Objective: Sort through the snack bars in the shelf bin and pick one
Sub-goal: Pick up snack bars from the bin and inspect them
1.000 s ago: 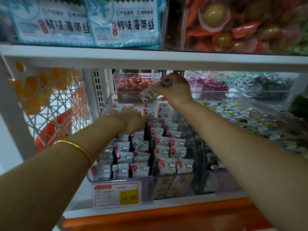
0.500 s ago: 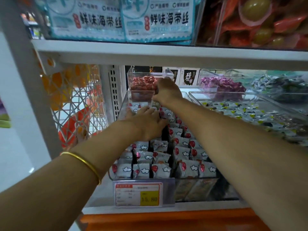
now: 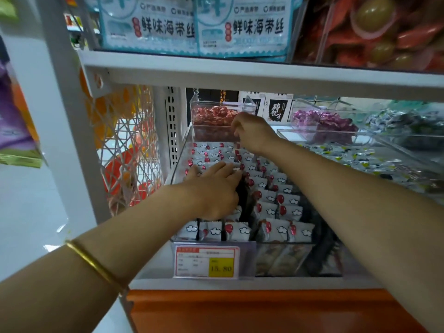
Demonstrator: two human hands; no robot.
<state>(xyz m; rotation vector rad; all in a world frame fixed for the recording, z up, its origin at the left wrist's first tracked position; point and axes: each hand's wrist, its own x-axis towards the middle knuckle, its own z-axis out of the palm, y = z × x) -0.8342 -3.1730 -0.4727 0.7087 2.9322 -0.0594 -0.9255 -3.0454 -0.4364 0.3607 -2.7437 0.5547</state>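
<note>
A clear shelf bin [image 3: 283, 259] holds several rows of upright snack bars [image 3: 281, 207] in grey-white wrappers with a red balloon and a cloud. My left hand [image 3: 213, 188] lies flat on the left rows near the middle of the bin, with straight fingers pressing the packets. My right hand [image 3: 254, 133] reaches to the bin's far end, with its fingers curled down at the last packets. Whether it holds one is hidden behind the fingers. A gold bangle [image 3: 96, 265] sits on my left forearm.
A price tag [image 3: 206, 261] reading 15.80 hangs on the bin's front. Behind stand clear boxes of red candy [image 3: 211, 118] and purple candy [image 3: 322, 121]. A bin of white packets [image 3: 360, 157] lies to the right. A shelf board [image 3: 240, 70] runs close overhead, and a white lattice panel [image 3: 125, 140] is at the left.
My right hand held a packet up above the bin, then dropped to the far end, and the packet no longer shows. My left hand slid a little further in.
</note>
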